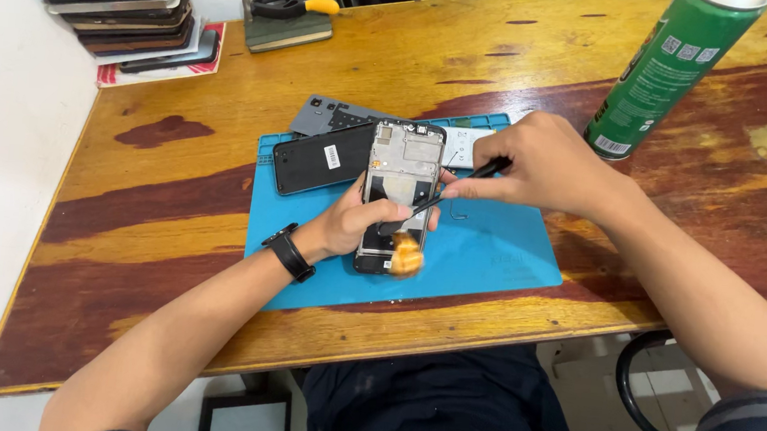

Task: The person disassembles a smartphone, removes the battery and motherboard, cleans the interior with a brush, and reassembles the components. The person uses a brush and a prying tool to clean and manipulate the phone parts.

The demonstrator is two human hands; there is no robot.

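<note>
Wooden table [175,199]: blue mat [490,251], green can [668,74], phone stack [126,8].

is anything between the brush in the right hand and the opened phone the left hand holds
Nothing visible. The right hand holds the brush, whose bristles rest directly on the opened phone, steadied by the left hand over the blue mat.

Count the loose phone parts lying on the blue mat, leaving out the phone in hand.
2: a black back cover at the mat's left rear, and a grey frame behind it, overhanging the rear edge. More may be hidden beneath the hands.
</note>
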